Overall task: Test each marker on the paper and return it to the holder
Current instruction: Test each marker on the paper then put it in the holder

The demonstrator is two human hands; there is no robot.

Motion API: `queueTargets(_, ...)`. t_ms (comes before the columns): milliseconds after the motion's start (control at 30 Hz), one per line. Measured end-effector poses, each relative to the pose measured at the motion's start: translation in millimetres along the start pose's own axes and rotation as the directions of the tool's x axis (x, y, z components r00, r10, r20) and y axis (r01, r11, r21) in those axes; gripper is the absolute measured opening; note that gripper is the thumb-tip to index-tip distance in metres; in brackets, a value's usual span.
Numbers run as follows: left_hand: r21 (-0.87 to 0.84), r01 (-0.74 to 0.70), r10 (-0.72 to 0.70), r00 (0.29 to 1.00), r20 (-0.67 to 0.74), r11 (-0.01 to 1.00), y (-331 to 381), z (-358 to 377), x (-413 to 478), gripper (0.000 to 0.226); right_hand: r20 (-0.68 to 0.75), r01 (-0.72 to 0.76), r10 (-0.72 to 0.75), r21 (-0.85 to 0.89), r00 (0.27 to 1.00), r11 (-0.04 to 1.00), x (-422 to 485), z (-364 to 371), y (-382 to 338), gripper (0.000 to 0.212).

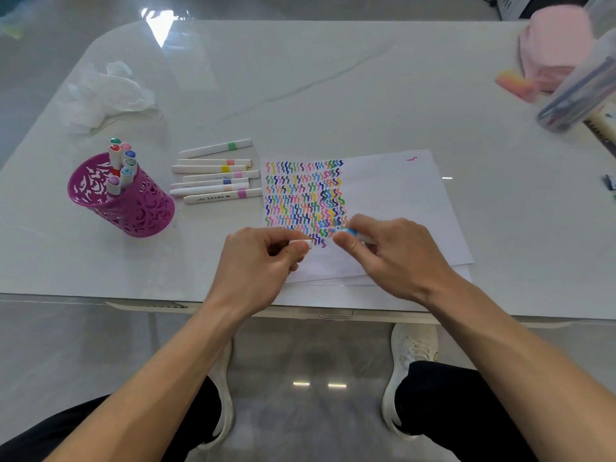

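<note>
The paper (400,201) lies on the bench (300,78), and its left part is filled with rows of coloured squiggles (303,195). Both hands are over the near-left corner of the paper, just below those rows. The right hand (393,255) has its thumb and fingers curled around a marker (348,232). The marker's blue end points left, towards the other hand, just above the sheet. The left hand (263,258) pinches a short white cap (301,243) between thumb and forefinger, with its open end facing the marker. A small gap separates the cap from the blue end.

Seven white markers (213,181) with coloured bands lie side by side just left of the paper. Further left of the paper stands a purple cut-out holder (133,208), with several markers (121,161) upright in it, coloured ends up. A crumpled white tissue (106,95) lies beyond the holder, well left of the paper. Far right of the paper are a blurred pink object (553,45) and a clear case (580,91) of pens.
</note>
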State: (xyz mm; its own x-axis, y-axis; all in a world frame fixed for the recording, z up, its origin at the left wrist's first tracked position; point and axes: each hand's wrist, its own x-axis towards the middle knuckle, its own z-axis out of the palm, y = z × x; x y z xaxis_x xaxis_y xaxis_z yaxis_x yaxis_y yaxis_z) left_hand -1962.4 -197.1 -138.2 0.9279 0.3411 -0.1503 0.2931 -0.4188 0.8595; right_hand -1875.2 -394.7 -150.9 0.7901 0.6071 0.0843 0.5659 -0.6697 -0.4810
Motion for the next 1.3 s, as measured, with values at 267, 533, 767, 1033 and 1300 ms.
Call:
queueTargets(267,0.398,-0.256,0.281,0.960,-0.007,0.881,-10,8,7,0.009,0.119,-0.228,0.197,0.610,0.973,0.759,5,-15,6,0.018)
queueTargets(533,0.539,-0.321,0.328,0.941,0.086,0.779,-17,9,13,0.017,0.128,-0.219,0.209,0.835,0.970,0.505,7,-12,12,0.024)
queueTargets(767,0.543,-0.335,0.350,0.933,0.080,0.770,-24,16,11,0.015,0.123,-0.231,0.220,0.783,0.968,0.578,1,16,-7,0.015)
queueTargets(1033,0.561,-0.341,0.362,0.929,0.077,0.755,-22,16,11,0.015,0.026,-0.247,0.340,0.742,0.940,0.624,-1,29,-4,0.021)
queueTargets(1300,0.558,-0.308,0.316,0.945,0.085,0.771,-22,16,12,0.017,-0.012,-0.250,0.369,0.714,0.929,0.654,-4,30,-3,0.022)
